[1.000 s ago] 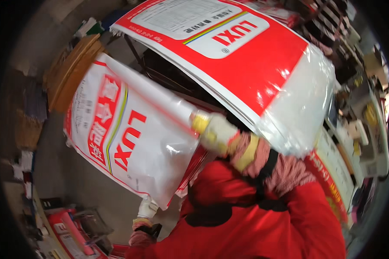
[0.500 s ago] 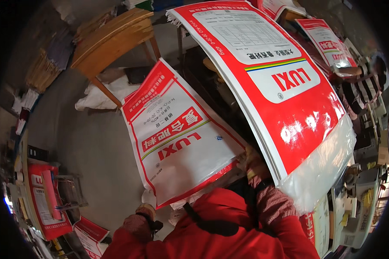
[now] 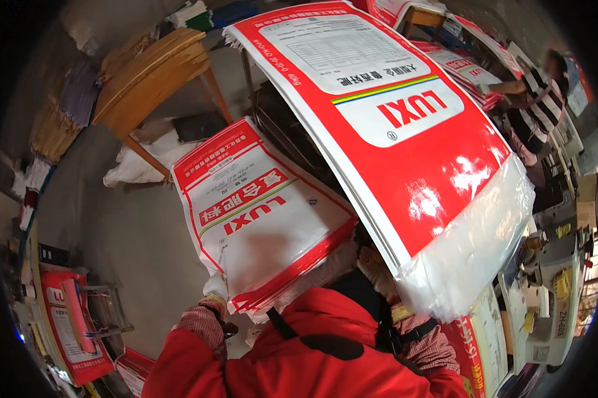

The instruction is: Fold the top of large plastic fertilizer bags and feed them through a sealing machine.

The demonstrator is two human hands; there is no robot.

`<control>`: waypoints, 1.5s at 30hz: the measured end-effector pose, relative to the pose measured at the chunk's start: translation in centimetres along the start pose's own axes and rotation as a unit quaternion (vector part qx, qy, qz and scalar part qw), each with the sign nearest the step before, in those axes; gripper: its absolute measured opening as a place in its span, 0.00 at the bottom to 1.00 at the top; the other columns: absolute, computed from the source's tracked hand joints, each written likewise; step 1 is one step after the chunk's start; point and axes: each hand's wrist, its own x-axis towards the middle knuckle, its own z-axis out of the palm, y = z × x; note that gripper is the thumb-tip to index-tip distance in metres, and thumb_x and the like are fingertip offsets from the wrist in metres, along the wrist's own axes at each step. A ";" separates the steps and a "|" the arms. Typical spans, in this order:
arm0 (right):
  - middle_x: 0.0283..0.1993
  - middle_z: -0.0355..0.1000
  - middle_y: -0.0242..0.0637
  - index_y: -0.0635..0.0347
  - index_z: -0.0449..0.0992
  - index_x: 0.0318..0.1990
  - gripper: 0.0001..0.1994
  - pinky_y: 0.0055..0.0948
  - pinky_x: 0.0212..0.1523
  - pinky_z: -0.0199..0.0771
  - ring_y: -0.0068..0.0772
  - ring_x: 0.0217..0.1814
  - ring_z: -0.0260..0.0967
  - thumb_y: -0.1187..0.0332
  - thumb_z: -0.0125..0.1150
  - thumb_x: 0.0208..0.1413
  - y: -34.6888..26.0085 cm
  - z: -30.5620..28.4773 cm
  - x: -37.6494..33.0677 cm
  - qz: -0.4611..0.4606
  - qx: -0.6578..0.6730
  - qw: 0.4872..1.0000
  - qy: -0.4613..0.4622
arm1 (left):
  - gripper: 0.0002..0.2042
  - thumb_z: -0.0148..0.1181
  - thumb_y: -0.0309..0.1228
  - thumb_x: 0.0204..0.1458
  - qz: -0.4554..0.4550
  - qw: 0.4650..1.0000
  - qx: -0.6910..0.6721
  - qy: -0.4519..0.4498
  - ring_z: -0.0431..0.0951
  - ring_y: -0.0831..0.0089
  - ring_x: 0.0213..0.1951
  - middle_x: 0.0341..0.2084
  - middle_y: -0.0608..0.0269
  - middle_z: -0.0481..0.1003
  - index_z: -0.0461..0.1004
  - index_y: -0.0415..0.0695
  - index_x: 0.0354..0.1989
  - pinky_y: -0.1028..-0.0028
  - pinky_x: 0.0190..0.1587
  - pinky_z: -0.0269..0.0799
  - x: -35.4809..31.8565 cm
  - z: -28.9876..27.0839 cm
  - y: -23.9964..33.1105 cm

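Gloved left hand [image 3: 214, 286] set at the near left corner of stacked white sacks [image 3: 279, 242], right hand [image 3: 376, 270] partly hidden beside their near right corner, closure and hold of both impossible to tell, red sacks [image 3: 438, 159] piled at right.

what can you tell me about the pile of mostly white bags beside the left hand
The pile of mostly white bags looks like glossy printed plastic, with red borders, a red panel, a thin yellow-green stripe and red lettering. Several layers show along its near edge. It lies slanted in front of the person, left of the big red bags. The left grip is at its near left corner; what supports it is hidden.
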 end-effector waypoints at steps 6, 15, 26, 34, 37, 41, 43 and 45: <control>0.42 0.68 0.44 0.60 0.68 0.47 0.14 0.43 0.46 0.74 0.41 0.43 0.66 0.65 0.49 0.56 0.2 7.8 -2.4 0.011 0.038 0.989 -0.144 | 0.20 0.58 0.41 0.40 0.243 0.890 0.361 -0.138 0.74 0.57 0.41 0.35 0.51 0.74 0.71 0.48 0.43 0.64 0.46 0.68 8.1 2.3 -8.0; 0.46 0.68 0.44 0.64 0.64 0.52 0.17 0.31 0.41 0.75 0.36 0.42 0.69 0.66 0.48 0.58 -1.4 3.4 -9.1 -0.041 -0.184 0.980 0.064 | 0.22 0.56 0.29 0.45 0.214 0.955 -0.135 0.157 0.66 0.54 0.48 0.50 0.47 0.62 0.63 0.37 0.49 0.63 0.49 0.64 0.9 -9.3 11.0; 0.33 0.75 0.34 0.51 0.75 0.41 0.13 0.24 0.36 0.71 0.27 0.33 0.73 0.58 0.50 0.53 -5.2 8.7 -17.6 0.045 -0.726 0.686 -0.031 | 0.12 0.59 0.29 0.38 0.795 0.575 -0.031 0.192 0.68 0.58 0.44 0.41 0.56 0.70 0.71 0.38 0.33 0.64 0.47 0.63 -21.1 -14.2 41.0; 0.26 0.71 0.38 0.64 0.71 0.35 0.11 0.25 0.23 0.69 0.30 0.26 0.71 0.64 0.52 0.53 -10.8 12.7 -15.3 -0.290 -0.253 0.909 0.160 | 0.07 0.56 0.28 0.47 0.633 0.725 -0.207 -0.177 0.72 0.79 0.30 0.27 0.65 0.73 0.73 0.38 0.31 0.79 0.35 0.67 -18.5 -15.1 43.3; 0.28 0.72 0.39 0.62 0.73 0.35 0.13 0.28 0.26 0.69 0.29 0.27 0.72 0.60 0.53 0.50 -12.5 11.6 -10.6 -0.364 -0.460 0.783 0.208 | 0.07 0.57 0.28 0.48 0.603 0.723 -0.248 -0.228 0.69 0.85 0.28 0.24 0.71 0.72 0.73 0.38 0.33 0.83 0.33 0.65 -18.2 -15.4 43.7; 0.24 0.72 0.39 0.59 0.75 0.32 0.14 0.30 0.31 0.70 0.31 0.28 0.71 0.57 0.56 0.47 -13.9 13.8 -8.4 -0.229 -0.682 0.641 0.266 | 0.07 0.58 0.29 0.48 0.594 0.742 -0.217 -0.222 0.68 0.85 0.27 0.24 0.71 0.71 0.72 0.38 0.32 0.83 0.33 0.65 -18.3 -16.2 43.9; 0.22 0.71 0.38 0.59 0.75 0.30 0.14 0.30 0.31 0.69 0.31 0.27 0.70 0.56 0.56 0.46 -13.8 14.3 -8.1 -0.219 -0.631 0.698 0.257 | 0.07 0.58 0.29 0.48 0.605 0.724 -0.234 -0.234 0.67 0.85 0.27 0.23 0.71 0.71 0.72 0.38 0.31 0.83 0.32 0.65 -19.2 -16.5 44.1; 0.20 0.71 0.38 0.58 0.76 0.28 0.15 0.31 0.31 0.68 0.32 0.25 0.69 0.55 0.56 0.45 -13.4 14.8 -7.9 -0.205 -0.578 0.750 0.246 | 0.06 0.58 0.29 0.47 0.614 0.706 -0.252 -0.247 0.67 0.85 0.26 0.22 0.71 0.71 0.72 0.39 0.30 0.82 0.31 0.64 -20.1 -17.0 43.9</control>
